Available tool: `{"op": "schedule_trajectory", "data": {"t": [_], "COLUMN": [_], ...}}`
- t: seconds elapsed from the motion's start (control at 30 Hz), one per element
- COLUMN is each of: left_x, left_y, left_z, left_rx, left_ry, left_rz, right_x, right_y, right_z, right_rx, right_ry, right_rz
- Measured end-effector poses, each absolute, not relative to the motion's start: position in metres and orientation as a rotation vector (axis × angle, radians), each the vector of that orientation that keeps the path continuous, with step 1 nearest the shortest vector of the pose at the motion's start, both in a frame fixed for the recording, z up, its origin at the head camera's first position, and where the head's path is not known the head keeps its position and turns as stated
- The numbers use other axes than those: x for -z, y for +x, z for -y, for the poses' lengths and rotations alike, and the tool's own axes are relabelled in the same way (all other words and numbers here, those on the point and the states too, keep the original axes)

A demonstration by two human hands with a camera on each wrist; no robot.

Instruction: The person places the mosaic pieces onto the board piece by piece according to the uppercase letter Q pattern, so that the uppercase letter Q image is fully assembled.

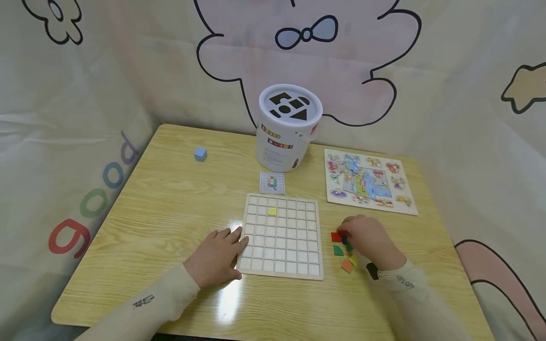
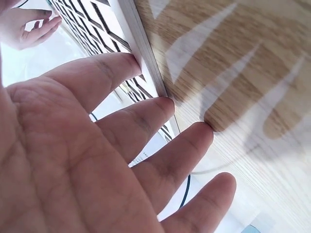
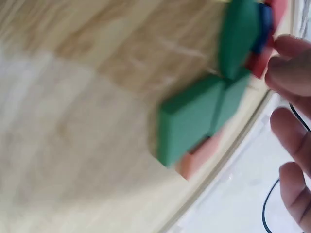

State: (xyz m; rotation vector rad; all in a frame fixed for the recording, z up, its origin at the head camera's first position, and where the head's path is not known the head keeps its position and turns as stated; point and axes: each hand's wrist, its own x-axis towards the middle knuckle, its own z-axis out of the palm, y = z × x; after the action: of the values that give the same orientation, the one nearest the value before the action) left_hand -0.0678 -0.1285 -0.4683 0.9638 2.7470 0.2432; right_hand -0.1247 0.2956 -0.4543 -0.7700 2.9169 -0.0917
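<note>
My left hand [image 1: 215, 258] lies at the left edge of a white gridded board [image 1: 281, 276], fingers spread and fairly straight, fingertips against its rim. A yellow tile [image 1: 272, 211] sits in one of the upper cells. To the right of the board, my right hand [image 1: 370, 239] reaches down to a small group of tiles, thumb and fingertips at a red tile [image 1: 335, 237] beside a dark blue one [image 3: 265, 26]. Whether they pinch a tile is unclear in the blurred right wrist view. Green tiles [image 3: 189, 121], an orange tile [image 1: 347, 266] and another yellow tile [image 1: 353, 259] lie close by.
Behind the board lies a small pattern card [image 1: 272, 183], with a white bucket [image 1: 279, 147] with a shape-hole lid beyond it. A blue cube [image 1: 200, 154] stands at the back left, and a picture puzzle board [image 1: 371, 182] lies at the back right.
</note>
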Motion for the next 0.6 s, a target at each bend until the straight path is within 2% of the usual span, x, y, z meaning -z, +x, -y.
{"op": "schedule_trajectory", "data": {"t": [0.6], "left_x": [0.468], "left_y": [-0.067], "left_z": [0.129], "left_rx": [-0.257], "left_ry": [0.952], "left_rz": [-2.754], "right_x": [0.463], "right_y": [-0.133], "right_z": [-0.303], "right_rx": [0.140], "right_ry": [-0.772], "right_rz": [-2.923]}}
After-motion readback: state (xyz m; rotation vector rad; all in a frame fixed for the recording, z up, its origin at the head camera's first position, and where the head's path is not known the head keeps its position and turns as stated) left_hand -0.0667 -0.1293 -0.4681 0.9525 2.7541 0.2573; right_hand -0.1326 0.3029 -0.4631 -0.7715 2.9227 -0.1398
